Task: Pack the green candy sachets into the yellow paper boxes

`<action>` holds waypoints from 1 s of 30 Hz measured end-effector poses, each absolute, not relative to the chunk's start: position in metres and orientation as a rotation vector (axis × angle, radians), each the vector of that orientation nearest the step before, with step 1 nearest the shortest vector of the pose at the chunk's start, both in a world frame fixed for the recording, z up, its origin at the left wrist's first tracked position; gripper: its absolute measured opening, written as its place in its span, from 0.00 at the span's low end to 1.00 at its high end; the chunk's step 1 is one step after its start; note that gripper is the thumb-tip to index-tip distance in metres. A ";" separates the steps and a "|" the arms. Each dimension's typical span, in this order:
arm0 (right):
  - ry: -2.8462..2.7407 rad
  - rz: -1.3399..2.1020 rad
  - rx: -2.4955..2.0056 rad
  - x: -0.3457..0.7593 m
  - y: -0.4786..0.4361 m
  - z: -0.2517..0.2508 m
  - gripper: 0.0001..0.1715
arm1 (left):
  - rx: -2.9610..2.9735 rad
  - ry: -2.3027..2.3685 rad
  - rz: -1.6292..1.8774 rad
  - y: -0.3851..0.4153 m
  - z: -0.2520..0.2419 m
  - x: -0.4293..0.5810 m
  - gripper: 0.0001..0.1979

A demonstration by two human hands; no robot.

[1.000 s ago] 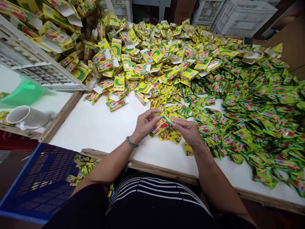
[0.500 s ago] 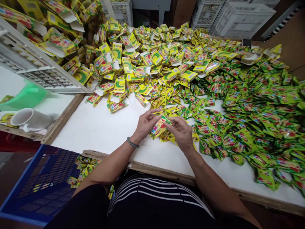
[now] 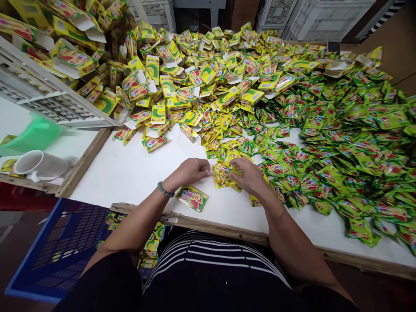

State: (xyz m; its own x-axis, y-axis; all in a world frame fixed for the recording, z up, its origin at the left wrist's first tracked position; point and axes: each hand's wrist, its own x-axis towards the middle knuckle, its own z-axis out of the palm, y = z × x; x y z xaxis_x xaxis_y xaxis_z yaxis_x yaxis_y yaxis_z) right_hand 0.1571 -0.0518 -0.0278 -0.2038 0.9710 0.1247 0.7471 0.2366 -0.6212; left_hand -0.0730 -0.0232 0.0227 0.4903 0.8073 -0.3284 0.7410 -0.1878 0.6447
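Observation:
A flat yellow-green box [image 3: 192, 198] with red and green print lies on the white tabletop [image 3: 130, 173], just below my left hand [image 3: 194, 170]. That hand's fingers are bent together near the small yellow packets, and what they pinch, if anything, is too small to tell. My right hand [image 3: 244, 173] has its thumb and fingers apart, over the small yellow packets [image 3: 222, 174] and touching them. Green packets [image 3: 325, 164] are heaped to the right. Beyond the hands, open yellow boxes [image 3: 158, 115] lie in a pile with white flaps showing.
A white crate [image 3: 74, 102] of yellow boxes leans at the left. Near it are a white mug [image 3: 40, 164] and a green scoop-like container [image 3: 35, 135]. A blue basket [image 3: 65, 242] with packs stands below the table's wooden edge [image 3: 208, 227]. Grey crates [image 3: 328, 19] stand behind.
The box that was between both hands now lies on the table at the lower left. My left hand has moved slightly left, and my right hand has opened over the yellow packets.

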 end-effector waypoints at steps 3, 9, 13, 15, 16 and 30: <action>-2.029 0.357 -1.677 0.157 -0.050 -0.032 0.21 | 2.068 1.659 0.093 -0.016 0.014 -0.043 0.17; -2.049 0.279 -1.695 0.167 -0.038 -0.045 0.15 | 1.970 1.676 0.125 -0.004 -0.013 -0.019 0.13; -1.885 0.204 -1.802 0.170 -0.030 -0.048 0.16 | 1.805 1.744 0.298 0.000 -0.014 -0.025 0.16; -1.810 0.227 -1.828 0.169 -0.029 -0.047 0.17 | 1.762 1.842 0.341 0.005 -0.014 -0.023 0.20; -1.756 0.250 -1.846 0.168 -0.029 -0.046 0.17 | 1.753 1.885 0.351 0.008 -0.015 -0.021 0.21; -1.410 0.735 -1.822 0.156 -0.026 -0.053 0.24 | 1.410 1.792 0.822 0.027 -0.040 -0.010 0.11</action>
State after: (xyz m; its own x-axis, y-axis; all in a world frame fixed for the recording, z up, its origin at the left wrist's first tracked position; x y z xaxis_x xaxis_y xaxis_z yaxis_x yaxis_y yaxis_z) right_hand 0.1555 -0.0262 -0.0526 0.2432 0.9699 -0.0146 0.5675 -0.1545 -0.8088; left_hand -0.0102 0.0267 -0.0397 -0.1601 0.9771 -0.1403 0.5314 0.2051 0.8219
